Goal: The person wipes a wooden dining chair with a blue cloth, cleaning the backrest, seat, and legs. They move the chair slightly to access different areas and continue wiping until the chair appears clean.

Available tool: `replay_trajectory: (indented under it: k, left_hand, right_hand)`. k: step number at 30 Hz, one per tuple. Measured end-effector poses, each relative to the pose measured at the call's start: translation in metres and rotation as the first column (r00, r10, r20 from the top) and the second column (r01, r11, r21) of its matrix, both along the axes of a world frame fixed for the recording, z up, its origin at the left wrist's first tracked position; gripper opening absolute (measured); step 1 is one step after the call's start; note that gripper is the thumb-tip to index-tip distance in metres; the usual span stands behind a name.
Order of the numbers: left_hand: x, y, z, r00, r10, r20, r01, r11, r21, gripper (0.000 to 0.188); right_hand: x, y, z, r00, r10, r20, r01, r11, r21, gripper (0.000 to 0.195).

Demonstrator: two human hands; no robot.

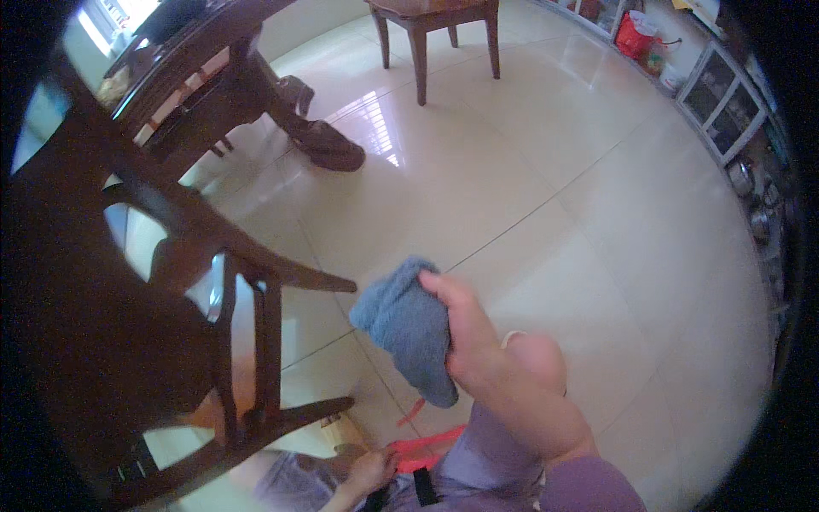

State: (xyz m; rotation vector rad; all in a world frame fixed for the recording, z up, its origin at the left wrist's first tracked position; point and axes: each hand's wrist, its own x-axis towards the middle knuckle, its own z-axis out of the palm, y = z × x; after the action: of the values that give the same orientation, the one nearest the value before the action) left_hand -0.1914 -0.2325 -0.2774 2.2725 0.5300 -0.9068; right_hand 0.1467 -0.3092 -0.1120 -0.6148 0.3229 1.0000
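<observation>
My right hand (464,326) is closed around a folded blue-grey cloth (409,329), held up over the tiled floor in the middle of the view. The thumb lies along the top edge of the cloth, and its lower part hangs down. Low in the picture, near my lap, my left hand (374,470) is at the edge of a red plastic-looking strip or bag (425,448), its fingers curled on it. Part of the red thing is hidden by the cloth and my leg.
A dark wooden chair (256,409) stands close on the left, beside a carved dark table leg (326,144). A wooden stool (416,19) is at the top. Glass-doored cabinets (723,102) and metal pots (742,176) line the right wall, near a red bag (633,35).
</observation>
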Motion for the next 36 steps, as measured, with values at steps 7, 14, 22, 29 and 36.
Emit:
replay_trajectory:
  k: [7,14,22,29,36]
  left_hand:
    - [0.030,-0.066,-0.118,0.991,0.128,-0.043,-0.135,0.940,-0.314,0.045]
    - [0.099,-0.060,-0.074,0.962,0.205,-0.179,-0.255,0.909,-0.331,0.052]
    - [0.140,-0.060,-0.013,0.976,0.100,-0.192,-0.164,0.920,-0.355,0.061]
    - [0.220,-0.036,0.062,0.986,-0.158,-0.045,0.133,0.931,-0.339,0.070]
    - [0.371,-0.027,0.142,0.925,-0.360,0.122,0.375,0.917,-0.139,0.080]
  right_hand:
    - [0.016,0.029,-0.043,0.995,-0.015,0.099,0.044,0.952,-0.302,0.026]
    - [0.045,0.026,-0.072,0.997,0.059,-0.048,-0.075,0.892,-0.446,0.029]
    - [0.064,-0.008,-0.088,0.990,-0.088,-0.110,0.049,0.949,-0.310,0.035]
    - [0.090,-0.054,0.021,0.830,-0.472,-0.297,0.400,0.875,-0.271,0.046]
    - [0.184,-0.144,0.170,0.782,-0.614,-0.108,0.566,0.772,-0.289,0.042]
